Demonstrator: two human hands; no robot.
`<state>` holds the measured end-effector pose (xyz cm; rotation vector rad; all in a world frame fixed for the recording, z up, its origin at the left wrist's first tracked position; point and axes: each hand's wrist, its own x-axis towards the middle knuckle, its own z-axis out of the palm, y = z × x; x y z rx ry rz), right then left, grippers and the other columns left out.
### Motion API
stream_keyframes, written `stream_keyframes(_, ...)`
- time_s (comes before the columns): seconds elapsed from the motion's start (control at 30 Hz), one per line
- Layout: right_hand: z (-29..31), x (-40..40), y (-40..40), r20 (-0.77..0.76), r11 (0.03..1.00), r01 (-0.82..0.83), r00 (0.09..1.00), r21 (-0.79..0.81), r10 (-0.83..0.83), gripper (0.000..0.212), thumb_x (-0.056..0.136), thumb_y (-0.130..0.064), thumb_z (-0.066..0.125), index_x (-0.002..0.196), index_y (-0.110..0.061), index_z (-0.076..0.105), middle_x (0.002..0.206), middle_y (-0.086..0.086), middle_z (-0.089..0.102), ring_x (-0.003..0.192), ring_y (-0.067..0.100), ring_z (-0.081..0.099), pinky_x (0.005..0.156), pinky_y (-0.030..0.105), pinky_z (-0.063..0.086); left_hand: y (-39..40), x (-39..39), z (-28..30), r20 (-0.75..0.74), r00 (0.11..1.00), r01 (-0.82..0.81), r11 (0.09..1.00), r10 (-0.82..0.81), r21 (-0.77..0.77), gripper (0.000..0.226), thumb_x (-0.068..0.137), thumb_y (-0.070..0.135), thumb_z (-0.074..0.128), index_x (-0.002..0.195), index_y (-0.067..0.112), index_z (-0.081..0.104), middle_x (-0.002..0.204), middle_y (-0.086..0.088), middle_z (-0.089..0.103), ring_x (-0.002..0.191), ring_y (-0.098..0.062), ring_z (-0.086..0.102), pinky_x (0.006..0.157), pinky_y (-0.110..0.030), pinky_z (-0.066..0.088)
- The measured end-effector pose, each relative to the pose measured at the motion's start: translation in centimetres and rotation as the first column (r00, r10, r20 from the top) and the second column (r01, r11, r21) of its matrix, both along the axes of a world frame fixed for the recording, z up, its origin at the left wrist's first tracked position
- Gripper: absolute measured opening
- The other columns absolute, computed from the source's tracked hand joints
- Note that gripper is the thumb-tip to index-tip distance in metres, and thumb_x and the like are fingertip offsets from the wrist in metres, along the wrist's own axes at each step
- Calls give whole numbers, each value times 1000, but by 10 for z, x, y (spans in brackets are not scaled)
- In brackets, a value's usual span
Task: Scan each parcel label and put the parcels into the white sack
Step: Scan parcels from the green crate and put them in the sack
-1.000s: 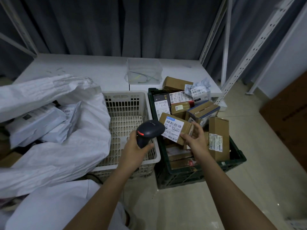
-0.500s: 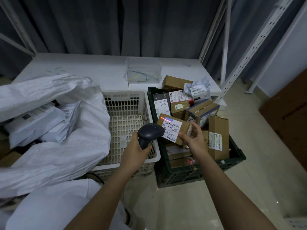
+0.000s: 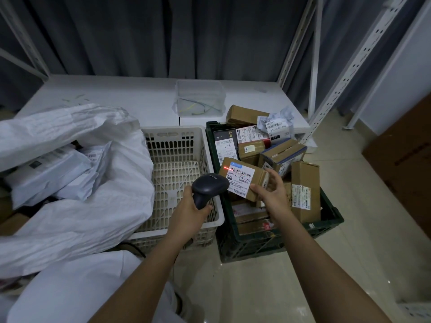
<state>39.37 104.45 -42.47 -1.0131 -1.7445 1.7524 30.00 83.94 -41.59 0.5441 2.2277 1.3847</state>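
Observation:
My right hand (image 3: 271, 194) grips a small brown cardboard parcel (image 3: 242, 178) by its right end, held above the dark green crate (image 3: 326, 220). Its white barcode label faces me, and a red scan line glows at the label's top left corner. My left hand (image 3: 190, 212) holds a black handheld scanner (image 3: 208, 187) by its grip, its head pointing at the label from just left of it. The white sack (image 3: 77, 206) lies open at the left with several white mailer parcels (image 3: 53, 169) inside.
A cream plastic basket (image 3: 177, 141) stands between sack and green crate. Several more brown boxes (image 3: 304, 183) fill the crate. Behind are a white table (image 3: 121, 96) with a clear plastic box (image 3: 200, 96), white shelving uprights (image 3: 314, 54) and a brown carton (image 3: 405, 159) at right.
The parcel and scanner have shifted slightly. The red scan line, absent a second ago, now shows on the label's top left corner.

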Motion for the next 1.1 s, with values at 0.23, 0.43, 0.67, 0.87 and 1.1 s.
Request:
stream_keyframes(0.23, 11, -8, -18, -44, 999, -32, 999, 26, 33, 58, 82, -6, 73, 125, -35, 46, 119, -3, 53, 99, 9, 58, 78, 27, 54, -5, -3, -1, 13, 994, -111, 983, 110, 146, 45, 84, 14, 72, 117, 28, 45, 103, 9, 60, 94, -14, 61, 80, -35, 50)
stream_keyframes(0.43, 26, -51, -64, -177, 987, -160, 971, 36, 163, 58, 84, -3, 71, 123, -36, 45, 122, 1, 58, 105, 12, 62, 75, 24, 57, -40, -34, 43, -118, 918, -341, 907, 377, 248, 38, 82, 17, 73, 107, 25, 46, 92, 18, 57, 87, -11, 58, 69, -26, 46)
stream_keyframes(0.67, 44, -150, -170, -208, 914, -379, 892, 143, 402, 60, 76, -6, 78, 118, -39, 49, 128, 2, 56, 117, 18, 55, 91, 35, 54, -145, -84, 115, -254, 737, -544, 773, 626, 325, 38, 83, 16, 71, 109, 23, 46, 92, 19, 56, 93, -14, 57, 76, -30, 43)
stream_keyframes(0.87, 41, -221, -265, 23, 763, -490, 847, 422, 531, 64, 74, -21, 79, 130, -31, 50, 137, 2, 44, 127, 25, 36, 100, 28, 34, -245, -111, 139, -412, 555, -698, 674, 723, 242, 43, 84, 23, 70, 120, 24, 46, 102, 10, 57, 99, -21, 58, 77, -34, 43)
stream_keyframes(1.1, 95, -320, -357, -85, 709, -491, 790, 506, 608, 60, 75, -29, 76, 126, -36, 45, 129, 4, 44, 121, 27, 40, 101, 39, 39, -315, -141, 120, -407, 488, -760, 605, 772, 236, 39, 85, 20, 69, 116, 23, 45, 103, 10, 57, 98, -18, 58, 72, -33, 43)
